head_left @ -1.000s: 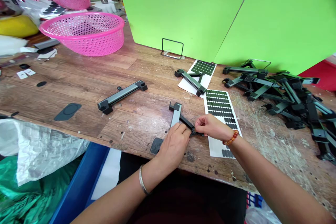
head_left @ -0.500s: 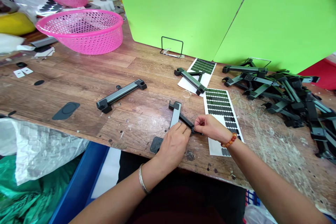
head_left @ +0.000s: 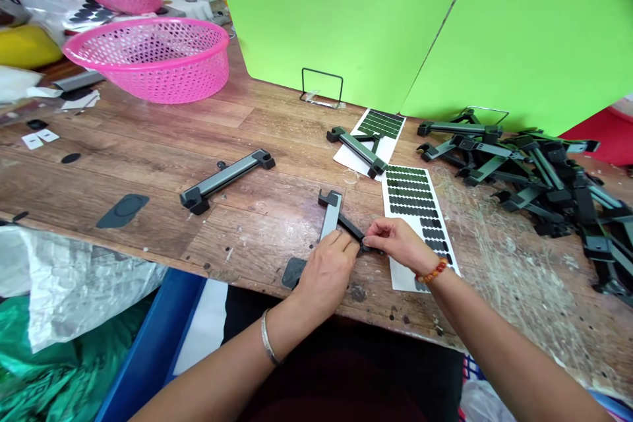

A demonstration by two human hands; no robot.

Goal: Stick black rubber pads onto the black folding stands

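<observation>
A grey bracket with black ends (head_left: 330, 212) lies on the wooden table (head_left: 148, 158) in front of me. My left hand (head_left: 326, 270) is closed over its near end and presses it down. My right hand (head_left: 398, 241) pinches the tip of the bracket's thin black arm (head_left: 350, 227), fingers closed; whether a small pad sits under the fingertips I cannot make out. Just right of that hand lies a white sheet of dark oval stickers (head_left: 413, 201).
Two more brackets (head_left: 225, 175) (head_left: 357, 150) lie farther back, one on a second sticker sheet (head_left: 380, 125). A heap of brackets (head_left: 539, 178) fills the right. Pink baskets (head_left: 148, 56) stand back left. A green screen (head_left: 395, 20) walls the rear. Plastic bags (head_left: 74, 277) hang at the near left.
Both hands stay on the bracket with only slight finger shifts. The view has drifted a little to the right.
</observation>
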